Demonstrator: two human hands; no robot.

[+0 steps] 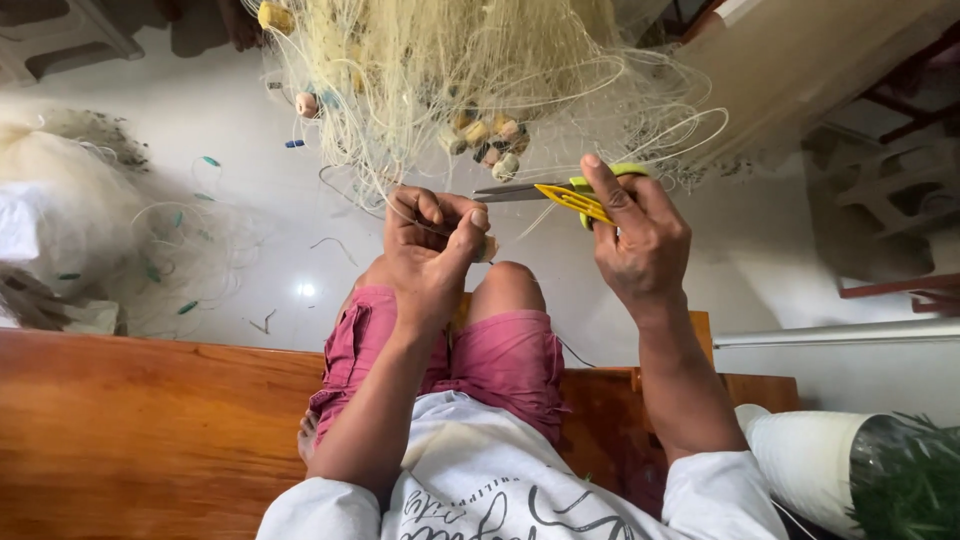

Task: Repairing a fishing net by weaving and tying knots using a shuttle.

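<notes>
A pale fishing net (450,70) with small floats hangs in a bundle in front of me, above my knees. My left hand (432,245) is closed on strands of the net line, pinching them between thumb and fingers. My right hand (640,235) grips small yellow-and-green thread snips (560,192), whose metal blades point left toward my left hand and lie just above it. I sit on a wooden bench (150,430) in pink shorts and a white shirt.
A second heap of pale net (90,230) with green floats lies on the white floor at left. A white pot (800,455) with a green plant stands at lower right. A metal pole (840,333) and red furniture are at right.
</notes>
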